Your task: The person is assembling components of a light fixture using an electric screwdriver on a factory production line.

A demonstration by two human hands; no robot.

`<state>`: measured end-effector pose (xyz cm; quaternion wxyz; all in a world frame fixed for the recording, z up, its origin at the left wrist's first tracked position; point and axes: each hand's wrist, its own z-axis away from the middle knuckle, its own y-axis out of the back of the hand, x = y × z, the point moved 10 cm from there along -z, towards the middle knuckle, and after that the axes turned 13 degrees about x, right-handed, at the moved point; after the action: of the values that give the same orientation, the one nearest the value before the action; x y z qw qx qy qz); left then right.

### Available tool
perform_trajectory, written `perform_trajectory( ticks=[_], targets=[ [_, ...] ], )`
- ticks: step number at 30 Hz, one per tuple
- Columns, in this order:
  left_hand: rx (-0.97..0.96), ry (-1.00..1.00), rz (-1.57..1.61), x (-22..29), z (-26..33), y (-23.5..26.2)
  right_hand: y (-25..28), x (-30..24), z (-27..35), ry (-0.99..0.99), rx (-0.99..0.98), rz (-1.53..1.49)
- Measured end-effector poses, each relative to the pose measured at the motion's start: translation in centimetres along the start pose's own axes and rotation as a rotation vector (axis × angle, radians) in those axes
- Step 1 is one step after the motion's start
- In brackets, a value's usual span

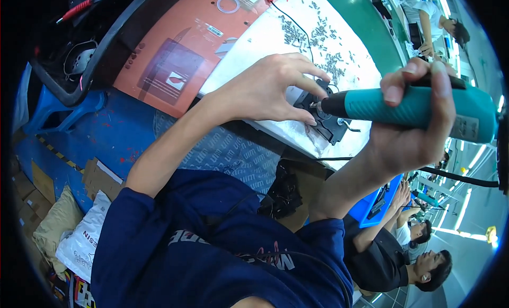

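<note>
My right hand [419, 114] is wrapped round a teal electric screwdriver [371, 102] with a black nose, held nearly level and pointing left. Its tip meets a black plastic part [331, 128] on the white work surface. A small bent metal piece [347, 126] sticks out of that part. From the left, my left hand [278, 88] spans the same part, thumb on the near side and fingers on the far side, close to the screwdriver's tip. The fingers and the screwdriver hide the exact contact point.
Many small loose metal pieces [321, 35] lie scattered on the white surface [249, 56] beyond my hands. An orange printed sheet [159, 58] covers the left side. A black cable trails from the screwdriver. Co-workers [392, 255] sit at the right near a blue bin [389, 204].
</note>
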<state>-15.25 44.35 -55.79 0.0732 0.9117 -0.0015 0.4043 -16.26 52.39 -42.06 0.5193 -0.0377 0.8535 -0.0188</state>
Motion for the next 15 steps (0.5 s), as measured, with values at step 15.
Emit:
perform_trajectory(
  ticks=[15],
  targets=[
    [0.378,0.560,0.952,0.0,1.6,0.4,3.6,-7.8,1.2,0.143,0.146,-0.339]
  ],
)
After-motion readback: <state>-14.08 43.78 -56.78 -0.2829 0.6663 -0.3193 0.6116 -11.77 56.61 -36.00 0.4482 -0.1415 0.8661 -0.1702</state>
